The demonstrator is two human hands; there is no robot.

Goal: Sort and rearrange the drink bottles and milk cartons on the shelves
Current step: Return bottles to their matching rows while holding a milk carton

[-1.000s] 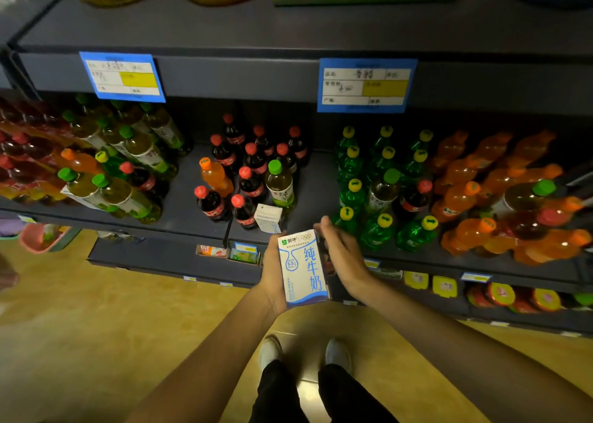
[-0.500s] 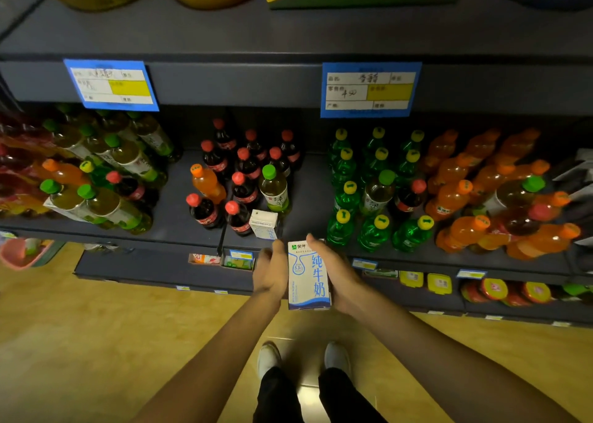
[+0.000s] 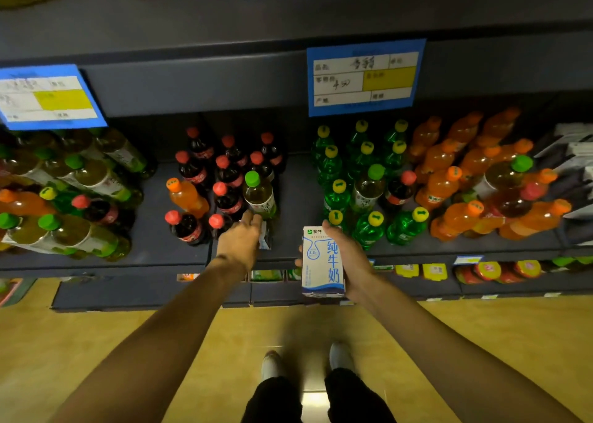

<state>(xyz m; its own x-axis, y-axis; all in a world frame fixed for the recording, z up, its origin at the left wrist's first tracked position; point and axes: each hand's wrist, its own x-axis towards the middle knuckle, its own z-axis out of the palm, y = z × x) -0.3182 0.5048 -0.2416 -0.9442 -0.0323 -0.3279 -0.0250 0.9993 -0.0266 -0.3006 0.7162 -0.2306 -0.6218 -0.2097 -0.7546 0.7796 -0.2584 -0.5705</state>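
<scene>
The left hand (image 3: 239, 244) had left the milk carton (image 3: 322, 263), gripping a second carton (image 3: 264, 237); the right hand (image 3: 349, 255) clasped the first.

Glossy paperboard milk carton (image 3: 322, 263), shiny plastic bottles (image 3: 369, 230), matt dark metal shelf (image 3: 160, 239), smooth floor (image 3: 96, 342).

The right hand (image 3: 348, 255) is gripping an upright white-and-blue milk carton (image 3: 322, 263) in front of the shelf (image 3: 154, 249) edge, just below the yellow-capped green bottles (image 3: 369, 204). Left of the carton, the left hand (image 3: 240, 243) is reaching onto the shelf, covering most of a second small carton (image 3: 264, 239), with its fingertips lying at the base of a green-capped tea bottle (image 3: 258, 194). Red-capped dark cola bottles (image 3: 221, 178) are standing left of the tea bottle, and orange bottles (image 3: 455, 178) are crowding the shelf far right of the carton.
</scene>
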